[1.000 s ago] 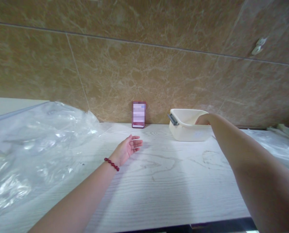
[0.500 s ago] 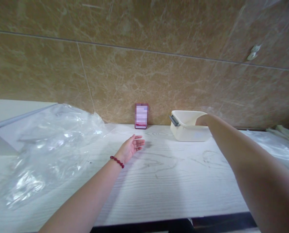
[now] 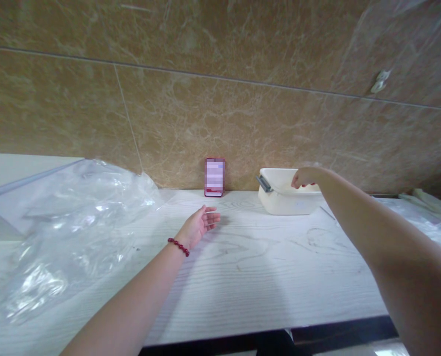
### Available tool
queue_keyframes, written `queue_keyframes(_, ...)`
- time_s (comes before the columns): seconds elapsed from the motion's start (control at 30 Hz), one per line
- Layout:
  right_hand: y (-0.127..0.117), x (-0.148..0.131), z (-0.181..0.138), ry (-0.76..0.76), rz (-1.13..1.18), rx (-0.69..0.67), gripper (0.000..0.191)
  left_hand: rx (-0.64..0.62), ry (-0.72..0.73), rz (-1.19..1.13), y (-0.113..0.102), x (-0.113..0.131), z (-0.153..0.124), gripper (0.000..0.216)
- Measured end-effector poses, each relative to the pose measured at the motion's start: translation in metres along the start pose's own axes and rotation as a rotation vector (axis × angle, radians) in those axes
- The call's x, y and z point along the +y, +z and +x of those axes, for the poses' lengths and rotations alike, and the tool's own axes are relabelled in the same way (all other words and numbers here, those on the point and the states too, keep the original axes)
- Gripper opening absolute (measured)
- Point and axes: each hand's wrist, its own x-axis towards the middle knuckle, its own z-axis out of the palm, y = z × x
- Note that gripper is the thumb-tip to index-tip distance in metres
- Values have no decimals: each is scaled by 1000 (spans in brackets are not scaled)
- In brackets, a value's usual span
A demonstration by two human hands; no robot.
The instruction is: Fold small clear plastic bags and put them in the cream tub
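Observation:
My right hand (image 3: 305, 177) is over the mouth of a white plastic bin (image 3: 289, 203), with its fingers curled together. Whatever lies between the fingertips, if anything, is too small to make out. A grey clip handle (image 3: 265, 183) sits on the bin's left end, and the bin's inside is mostly hidden. My left hand (image 3: 204, 221) hovers over the table with its fingers stretched and apart, holding nothing. Just beyond it, a phone (image 3: 214, 178) with a red edge leans upright against the wall, its screen lit and blurred.
Crumpled clear plastic (image 3: 83, 222) covers the left of the white wood-grain table (image 3: 239, 291), beside a white box or panel (image 3: 23, 170). More clear plastic (image 3: 431, 222) lies at the far right. A brown marbled wall (image 3: 220, 118) runs along the back.
My right hand has risen from deep inside the bin to its rim, so the curled fingers now show. The left hand stays in place.

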Motion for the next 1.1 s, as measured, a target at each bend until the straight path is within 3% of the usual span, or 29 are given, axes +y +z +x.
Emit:
queue_keyframes(0.1,-12,-19,-10,19,-119,-86,19,21,8,6,-2,-1,2,25)
queue_keyframes(0.17,-15,-39,-24,-20,-197,-16,9,34,24,13,-4,-2,3,24)
queue_keyframes(0.3,-4,-88,-72,-214,-10,-7,7,27,71,27,-9,-5,7,24)
queue_keyframes(0.53,68,-153,-147,-311,425,-128,16,46,173,163,-14,-6,7,24)
queue_keyframes(0.77,128,-157,-158,-299,661,-66,17,160,312,590,-16,0,8,24)
queue_keyframes(0.93,139,-145,-154,-268,702,-86,22,469,465,1200,-30,19,9,19)
queue_keyframes(1.1,140,-142,-150,-247,723,-84,22,794,450,1336,-60,44,6,24)
